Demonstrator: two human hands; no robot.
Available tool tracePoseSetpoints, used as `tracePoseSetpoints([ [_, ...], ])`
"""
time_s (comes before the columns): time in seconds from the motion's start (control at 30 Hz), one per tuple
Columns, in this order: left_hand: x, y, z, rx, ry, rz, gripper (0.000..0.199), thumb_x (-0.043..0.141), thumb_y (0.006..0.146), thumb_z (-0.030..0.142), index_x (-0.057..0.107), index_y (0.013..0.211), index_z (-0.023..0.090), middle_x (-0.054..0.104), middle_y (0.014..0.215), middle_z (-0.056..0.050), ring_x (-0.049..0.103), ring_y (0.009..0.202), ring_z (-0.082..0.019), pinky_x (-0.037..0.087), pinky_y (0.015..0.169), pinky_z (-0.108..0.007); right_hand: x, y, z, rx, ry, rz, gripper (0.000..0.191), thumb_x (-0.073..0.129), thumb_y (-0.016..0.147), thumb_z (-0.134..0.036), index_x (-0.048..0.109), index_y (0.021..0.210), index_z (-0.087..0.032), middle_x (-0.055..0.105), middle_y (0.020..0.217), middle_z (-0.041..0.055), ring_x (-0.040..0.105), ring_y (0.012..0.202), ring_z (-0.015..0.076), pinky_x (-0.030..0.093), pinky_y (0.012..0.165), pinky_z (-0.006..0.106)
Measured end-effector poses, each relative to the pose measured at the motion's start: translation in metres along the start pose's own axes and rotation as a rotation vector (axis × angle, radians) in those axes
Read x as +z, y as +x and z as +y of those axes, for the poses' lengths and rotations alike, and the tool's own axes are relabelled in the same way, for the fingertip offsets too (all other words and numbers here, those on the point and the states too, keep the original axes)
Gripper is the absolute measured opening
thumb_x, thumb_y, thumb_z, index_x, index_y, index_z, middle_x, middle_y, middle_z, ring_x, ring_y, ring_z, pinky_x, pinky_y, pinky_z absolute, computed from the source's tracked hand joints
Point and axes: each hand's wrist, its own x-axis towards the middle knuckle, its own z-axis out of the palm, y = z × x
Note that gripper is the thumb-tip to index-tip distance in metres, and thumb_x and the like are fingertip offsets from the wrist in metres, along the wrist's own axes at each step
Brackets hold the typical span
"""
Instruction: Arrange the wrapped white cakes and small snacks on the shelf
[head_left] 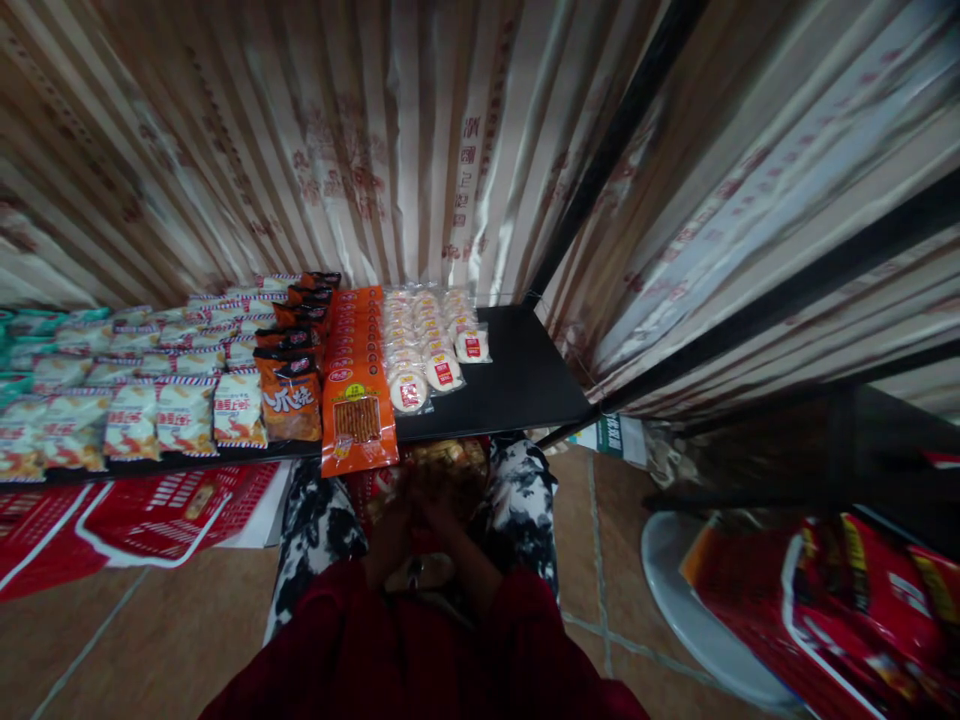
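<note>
Both hands are low between my knees, in deep shadow under the front edge of the black shelf (517,385). My left hand (401,505) and my right hand (441,500) are close together at some shiny wrapped packs (450,455); what kind these are is unclear. The fingers are too dark to make out, so any hold on a pack stays hidden. Just above, an orange pack of snack sticks (360,400) overhangs the shelf edge. Beside it stand rows of round white crackers (442,372) in clear wrappers.
Orange-and-black snack bags (289,400) and rows of white snack bags (187,415) fill the shelf leftward. Below it is a red basket (172,510). At right, a white basin (675,570) is beside red packages (870,600). Black frame bars (615,150) slant before the curtain (420,130).
</note>
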Motion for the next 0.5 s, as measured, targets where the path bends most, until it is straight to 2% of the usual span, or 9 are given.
tracePoseSetpoints([
  [0.17, -0.005, -0.004, 0.006, 0.026, 0.072, 0.095, 0.036, 0.037, 0.086, 0.007, 0.053, 0.118, 0.013, 0.06, 0.12, -0.013, 0.053, 0.115, -0.019, 0.039, 0.1, -0.035, -0.003, -0.005, -0.012, 0.037, 0.109, 0.04, 0.027, 0.068, 0.056, -0.039, 0.065, 0.068, -0.016, 0.066, 0.062, 0.0043, 0.061, 0.06, 0.0186, 0.046, 0.055, 0.027],
  [0.3, -0.009, -0.007, 0.009, 0.079, 0.082, 0.148, 0.029, 0.04, 0.086, 0.009, 0.057, 0.109, 0.014, 0.058, 0.122, -0.012, 0.049, 0.119, -0.02, 0.04, 0.101, -0.035, -0.003, -0.011, -0.023, 0.041, 0.188, 0.069, 0.03, 0.066, 0.054, -0.038, 0.065, 0.075, -0.016, 0.067, 0.064, 0.0023, 0.062, 0.059, 0.0179, 0.046, 0.054, 0.026],
  [0.5, -0.009, -0.009, 0.008, 0.16, 0.053, 0.218, 0.024, 0.039, 0.087, 0.012, 0.059, 0.099, 0.016, 0.058, 0.123, -0.012, 0.049, 0.12, -0.019, 0.041, 0.102, -0.039, -0.01, -0.02, -0.034, 0.054, 0.249, 0.081, 0.026, 0.063, 0.053, -0.031, 0.065, 0.076, -0.017, 0.067, 0.06, 0.0003, 0.06, 0.052, 0.0166, 0.045, 0.049, 0.025],
])
